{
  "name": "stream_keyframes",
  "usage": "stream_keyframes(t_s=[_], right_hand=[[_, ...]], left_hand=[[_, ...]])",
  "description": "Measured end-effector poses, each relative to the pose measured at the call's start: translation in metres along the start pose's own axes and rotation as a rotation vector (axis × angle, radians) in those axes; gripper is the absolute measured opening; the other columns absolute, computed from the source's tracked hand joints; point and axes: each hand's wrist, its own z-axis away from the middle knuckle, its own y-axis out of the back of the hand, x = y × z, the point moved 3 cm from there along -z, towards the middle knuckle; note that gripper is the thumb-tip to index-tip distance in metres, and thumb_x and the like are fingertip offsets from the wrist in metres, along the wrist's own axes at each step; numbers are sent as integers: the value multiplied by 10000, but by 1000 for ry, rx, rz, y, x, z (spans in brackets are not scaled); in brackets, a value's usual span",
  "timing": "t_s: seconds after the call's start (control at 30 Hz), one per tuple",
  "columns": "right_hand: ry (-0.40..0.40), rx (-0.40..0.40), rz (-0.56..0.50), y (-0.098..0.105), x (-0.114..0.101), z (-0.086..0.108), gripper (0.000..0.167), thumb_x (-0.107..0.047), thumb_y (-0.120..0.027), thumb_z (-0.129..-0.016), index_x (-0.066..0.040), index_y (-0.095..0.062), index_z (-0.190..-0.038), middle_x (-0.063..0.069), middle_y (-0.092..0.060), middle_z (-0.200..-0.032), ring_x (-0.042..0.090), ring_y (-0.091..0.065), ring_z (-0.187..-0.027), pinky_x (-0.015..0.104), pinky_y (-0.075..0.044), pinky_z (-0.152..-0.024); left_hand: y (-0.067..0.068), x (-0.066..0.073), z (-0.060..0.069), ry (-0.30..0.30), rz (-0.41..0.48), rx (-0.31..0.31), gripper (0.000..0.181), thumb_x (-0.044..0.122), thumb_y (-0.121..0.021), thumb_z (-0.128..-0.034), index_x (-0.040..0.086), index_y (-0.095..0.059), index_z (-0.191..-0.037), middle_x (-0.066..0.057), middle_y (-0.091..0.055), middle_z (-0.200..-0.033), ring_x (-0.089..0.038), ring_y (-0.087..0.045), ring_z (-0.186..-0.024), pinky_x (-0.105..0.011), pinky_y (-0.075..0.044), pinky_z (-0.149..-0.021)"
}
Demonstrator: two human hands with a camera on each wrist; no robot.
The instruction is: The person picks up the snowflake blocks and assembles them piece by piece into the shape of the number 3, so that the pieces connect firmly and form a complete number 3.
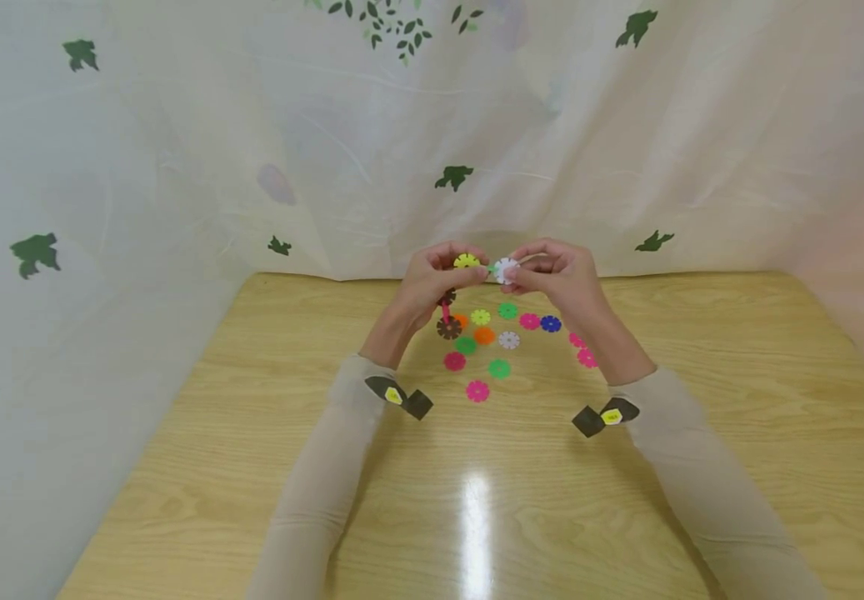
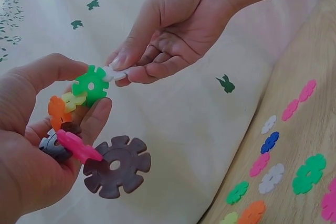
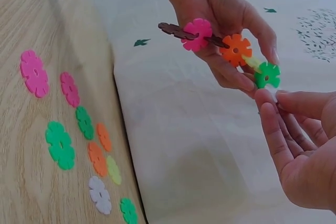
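Note:
My left hand [image 1: 432, 279] holds a chain of notched plastic discs above the table's far edge. In the left wrist view the chain runs from a brown disc [image 2: 119, 166] through a pink disc [image 2: 79, 146], an orange disc [image 2: 59, 113] and a yellow disc [image 2: 73, 100] to a green disc [image 2: 90, 85], which the left thumb and fingers pinch. My right hand [image 1: 562, 271] pinches a white disc [image 1: 506, 271] between thumb and fingers. The white disc meets the green disc's edge; how deep the notches engage is hidden by the fingers.
Loose discs lie on the wooden table [image 1: 252, 433] below the hands, among them a blue disc [image 1: 550, 323], a white one [image 1: 509, 340] and several pink, green and orange ones. A pale curtain [image 1: 372, 167] with leaf prints hangs behind the table.

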Motion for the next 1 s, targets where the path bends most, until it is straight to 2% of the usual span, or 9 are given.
stream_keyframes(t_s=[0.2, 0.43, 0.67, 0.8, 1.0], right_hand=[[-5, -7, 11, 1, 0, 1, 107, -5, -750, -898, -11, -725, -1002, 49, -779, -845, 196, -754, -727, 319, -639, -733], [10, -22, -4, 2, -3, 2, 98, 13, -746, -896, 0, -735, -992, 47, -779, -841, 179, -749, -710, 315, -638, -721], [51, 31, 125, -2, -6, 4, 148, -14, -765, -888, 52, -721, -1013, 16, -779, -829, 179, -748, -705, 309, -636, -718], [40, 15, 67, -2, -6, 3, 132, -3, -758, -891, 40, -723, -1011, 33, -777, -832, 192, -747, -713, 324, -638, -730], [50, -22, 13, -1, -4, 2, 119, 3, -746, -899, 13, -727, -1016, 43, -778, -860, 220, -753, -754, 332, -637, -751]], left_hand=[[-1, 0, 0, 8, -19, 13, 108, 31, -744, -876, 92, -740, -966, 17, -668, -912, -121, -487, -746, -209, -413, -627], [-2, -1, 0, 12, 0, -18, 113, 44, -732, -886, 81, -733, -992, 8, -668, -925, -131, -507, -771, -204, -436, -650], [-1, -2, -1, 28, -2, -5, 124, 24, -736, -881, 69, -731, -996, 7, -672, -930, -133, -519, -786, -220, -439, -675], [0, -2, -1, 30, 23, -23, 135, 31, -723, -889, 61, -728, -1021, -4, -675, -956, -146, -552, -820, -220, -480, -712], [4, -1, 1, 50, 9, -51, 141, 81, -710, -918, 97, -726, -1058, -7, -655, -1022, -170, -530, -850, -224, -452, -714]])
